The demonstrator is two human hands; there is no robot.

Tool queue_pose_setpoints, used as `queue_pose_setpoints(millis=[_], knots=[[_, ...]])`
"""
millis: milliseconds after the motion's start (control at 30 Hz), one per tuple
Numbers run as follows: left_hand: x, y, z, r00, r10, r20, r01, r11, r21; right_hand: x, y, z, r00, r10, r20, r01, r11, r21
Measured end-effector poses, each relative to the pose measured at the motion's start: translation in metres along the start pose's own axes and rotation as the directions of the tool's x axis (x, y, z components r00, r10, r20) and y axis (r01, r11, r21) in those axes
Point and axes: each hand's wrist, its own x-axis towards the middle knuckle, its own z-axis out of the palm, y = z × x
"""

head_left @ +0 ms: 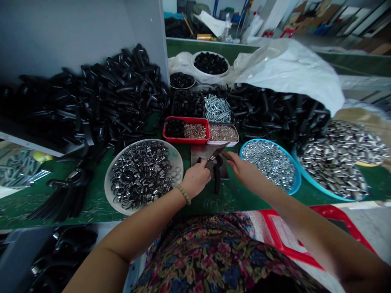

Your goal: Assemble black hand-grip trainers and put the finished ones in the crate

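We've got the left hand (pixel 195 179) clamped on a black plastic part (pixel 216 175), the right hand (pixel 241 169) just beside it pinching a metal bit (pixel 217 151), prob a small blade, both over the green surface (pixel 232 199).

No words or numbers can be read. Nothing can be made out on the black plastic part (pixel 217 179), the small blade (pixel 218 149), the red tray (pixel 186 141) or the blue bowl (pixel 270 142), and the boxes far back (pixel 308 20) are too blurred to be read.
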Motion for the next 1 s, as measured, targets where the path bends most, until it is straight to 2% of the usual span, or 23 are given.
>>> queue_pose_setpoints(millis=[67,133,167,233,267,300,333,433,500,533,667,867,933,1000], knots=[[-0.002,-0.005,-0.011,0.998,-0.045,-0.041,0.042,0.997,-0.058,-0.007,-0.005,-0.003,0.998,-0.02,-0.057,0.023,0.998,0.064],[0.002,-0.017,-0.032,0.977,-0.108,-0.181,0.083,0.987,-0.139,-0.015,-0.008,-0.004,0.986,-0.032,-0.161,0.053,0.99,0.128],[0.009,-0.023,-0.044,0.951,-0.139,-0.275,0.094,0.981,-0.17,-0.018,-0.009,-0.003,0.987,-0.029,-0.158,0.05,0.99,0.129],[0.036,-0.034,-0.065,0.895,-0.161,-0.416,0.097,0.981,-0.17,-0.021,-0.009,0.001,0.999,-0.025,-0.043,0.028,0.996,0.081],[0.054,-0.037,-0.073,0.888,-0.139,-0.438,0.09,0.987,-0.131,-0.021,-0.008,0.003,0.999,-0.029,0.025,0.028,0.998,0.057],[0.075,-0.038,-0.077,0.905,-0.093,-0.416,0.065,0.995,-0.08,-0.021,-0.006,0.004,0.998,-0.035,0.056,0.032,0.998,0.049],[0.097,-0.036,-0.079,0.928,-0.045,-0.37,0.037,0.999,-0.029,-0.022,-0.005,0.004,0.999,-0.042,0.032,0.04,0.997,0.063],[0.154,-0.022,-0.068,0.981,0.064,-0.181,-0.049,0.995,0.084,-0.027,0.001,-0.001,0.975,0.022,-0.221,0.01,0.99,0.142],[0.176,-0.013,-0.056,0.993,0.082,-0.088,-0.072,0.991,0.114,-0.035,0.005,-0.004,0.933,0.107,-0.342,-0.051,0.984,0.17],[0.182,-0.011,-0.05,0.995,0.08,-0.065,-0.072,0.99,0.121,-0.04,0.007,-0.005,0.92,0.141,-0.365,-0.079,0.981,0.177],[0.185,-0.008,-0.042,0.995,0.064,-0.079,-0.054,0.991,0.123,-0.054,0.019,0.001,0.898,0.209,-0.388,-0.133,0.968,0.215],[0.185,-0.01,-0.054,0.992,-0.017,-0.124,0.023,0.999,0.04,-0.055,0.029,0.01,0.9,0.232,-0.369,-0.15,0.96,0.236],[0.174,-0.012,-0.055,0.99,-0.022,-0.139,0.016,0.999,-0.047,-0.056,0.029,0.01,0.902,0.233,-0.363,-0.145,0.957,0.252],[0.149,-0.014,-0.051,0.987,-0.01,-0.161,-0.029,0.971,-0.239,-0.058,0.03,0.01,0.906,0.233,-0.354,-0.138,0.952,0.275]])
